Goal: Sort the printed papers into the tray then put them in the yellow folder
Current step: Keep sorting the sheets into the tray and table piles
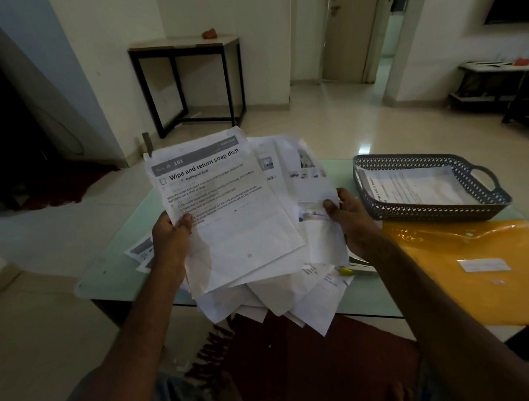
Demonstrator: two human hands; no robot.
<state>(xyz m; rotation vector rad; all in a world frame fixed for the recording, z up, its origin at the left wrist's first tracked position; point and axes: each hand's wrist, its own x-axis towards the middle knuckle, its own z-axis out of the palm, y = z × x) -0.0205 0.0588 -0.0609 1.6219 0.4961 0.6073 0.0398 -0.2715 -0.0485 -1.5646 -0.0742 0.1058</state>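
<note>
Here, item by item.

Printed papers (243, 231): a loose, fanned stack held above the near edge of the tabletop (115, 250), its lower corners hanging past that edge. The top sheet's long axis runs away from the person, with the header end farthest and leaning left, so the lines of print climb toward the right. Legible: "101" in a grey banner, the heading "Wipe and return soap dish", and below it "Bathroom Sink". The smaller text is too blurred to read.

Left hand (171, 233): pinches the stack's left edge, thumb on the printed face, fingers behind.

Right hand (347, 215): grips the sheets on the right side, thumb on top.

Tray (431, 208): dark and perforated, at far right on the tabletop, with a handle at its right end. It holds one printed sheet (412, 186).

Yellow folder (470, 298): flat, just in front of the tray, bearing a white label (484, 265) whose writing is unreadable.

More sheets (140, 254): on the tabletop, beside the left wrist.
</note>
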